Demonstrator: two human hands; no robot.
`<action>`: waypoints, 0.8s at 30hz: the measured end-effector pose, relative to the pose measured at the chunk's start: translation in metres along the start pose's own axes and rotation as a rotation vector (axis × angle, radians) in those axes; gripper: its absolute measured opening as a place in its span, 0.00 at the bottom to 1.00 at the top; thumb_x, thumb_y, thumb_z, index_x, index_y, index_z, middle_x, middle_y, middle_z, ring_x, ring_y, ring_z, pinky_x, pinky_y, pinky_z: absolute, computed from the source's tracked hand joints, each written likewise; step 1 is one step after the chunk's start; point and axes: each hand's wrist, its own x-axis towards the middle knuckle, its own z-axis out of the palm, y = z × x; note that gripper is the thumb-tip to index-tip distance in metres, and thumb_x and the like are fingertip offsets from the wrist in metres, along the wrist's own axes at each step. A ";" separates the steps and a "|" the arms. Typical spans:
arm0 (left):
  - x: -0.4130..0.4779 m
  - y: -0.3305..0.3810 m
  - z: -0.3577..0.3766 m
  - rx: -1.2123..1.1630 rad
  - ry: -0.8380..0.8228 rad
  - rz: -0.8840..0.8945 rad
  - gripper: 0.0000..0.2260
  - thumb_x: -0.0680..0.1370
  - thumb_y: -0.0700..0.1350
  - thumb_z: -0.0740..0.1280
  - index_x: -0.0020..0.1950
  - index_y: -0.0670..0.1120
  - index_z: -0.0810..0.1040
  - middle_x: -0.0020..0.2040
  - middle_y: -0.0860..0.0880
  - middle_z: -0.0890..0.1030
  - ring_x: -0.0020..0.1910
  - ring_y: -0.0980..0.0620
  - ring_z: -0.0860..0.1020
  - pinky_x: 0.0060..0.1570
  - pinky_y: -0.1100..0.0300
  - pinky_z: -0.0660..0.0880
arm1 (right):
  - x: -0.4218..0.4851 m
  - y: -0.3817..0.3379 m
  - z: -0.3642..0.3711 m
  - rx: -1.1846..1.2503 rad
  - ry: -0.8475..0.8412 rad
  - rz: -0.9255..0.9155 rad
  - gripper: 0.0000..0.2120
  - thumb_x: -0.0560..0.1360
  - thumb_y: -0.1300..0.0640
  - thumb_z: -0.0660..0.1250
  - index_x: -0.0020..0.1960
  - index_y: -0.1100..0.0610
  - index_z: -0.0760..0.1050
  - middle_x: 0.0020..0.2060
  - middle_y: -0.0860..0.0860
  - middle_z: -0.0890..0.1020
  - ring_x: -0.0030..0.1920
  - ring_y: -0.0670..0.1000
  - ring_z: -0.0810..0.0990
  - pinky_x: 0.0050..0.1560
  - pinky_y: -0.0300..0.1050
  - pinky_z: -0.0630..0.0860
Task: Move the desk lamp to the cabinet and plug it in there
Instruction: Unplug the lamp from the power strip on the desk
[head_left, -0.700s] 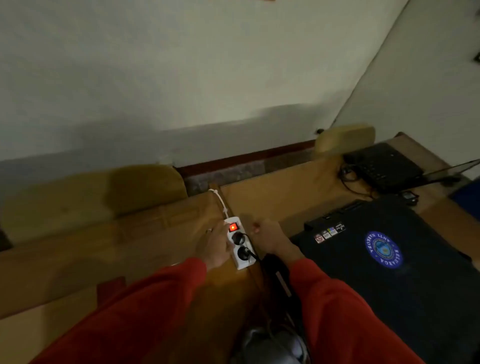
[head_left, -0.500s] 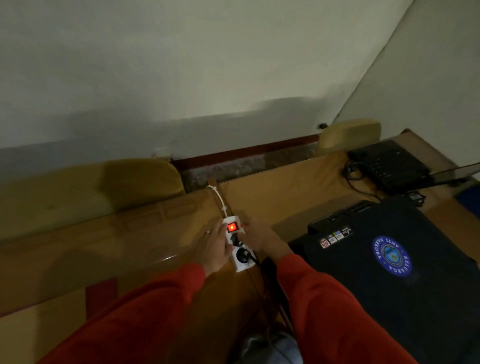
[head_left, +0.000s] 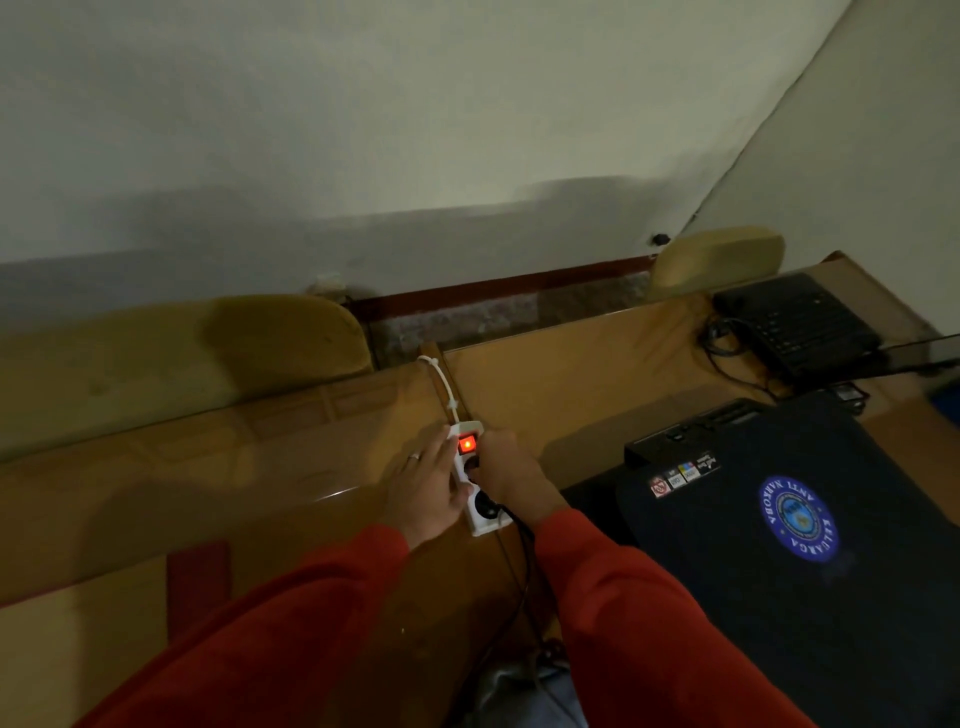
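A white power strip with a glowing red switch lies on the wooden desk. My left hand lies flat along its left side with the thumb across it, holding it down. My right hand has its fingers closed over the upper socket, where a black plug sits mostly hidden beneath them. A second black plug sits in the lower socket, and its dark cable runs down off the desk edge. No desk lamp or cabinet is in view.
A closed black laptop with a blue round emblem lies just right of my right arm. An open laptop with cables sits at the far right. Two tan chair backs stand behind the desk against the wall.
My right hand has moved left from beside the strip onto the upper plug and closed on it. My left hand has slid closer over the strip's left side.
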 end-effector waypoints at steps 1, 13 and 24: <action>0.000 0.000 0.000 0.007 0.002 -0.004 0.32 0.76 0.60 0.59 0.76 0.49 0.54 0.79 0.50 0.53 0.74 0.45 0.61 0.71 0.47 0.59 | -0.001 -0.001 0.001 -0.019 -0.010 0.003 0.09 0.77 0.64 0.61 0.53 0.67 0.76 0.53 0.63 0.80 0.52 0.60 0.80 0.40 0.44 0.71; 0.001 0.001 -0.017 -0.043 -0.088 0.019 0.32 0.76 0.55 0.64 0.75 0.47 0.55 0.78 0.47 0.54 0.75 0.43 0.59 0.73 0.46 0.58 | -0.024 -0.004 -0.039 0.285 0.119 0.049 0.11 0.77 0.63 0.64 0.58 0.62 0.74 0.49 0.57 0.81 0.46 0.52 0.80 0.42 0.41 0.78; -0.078 0.024 -0.126 -0.269 0.032 0.109 0.18 0.77 0.42 0.65 0.67 0.43 0.72 0.66 0.41 0.74 0.63 0.42 0.73 0.61 0.55 0.67 | -0.147 -0.026 -0.086 1.072 0.183 0.089 0.08 0.76 0.59 0.66 0.54 0.58 0.75 0.45 0.56 0.80 0.33 0.47 0.74 0.30 0.37 0.72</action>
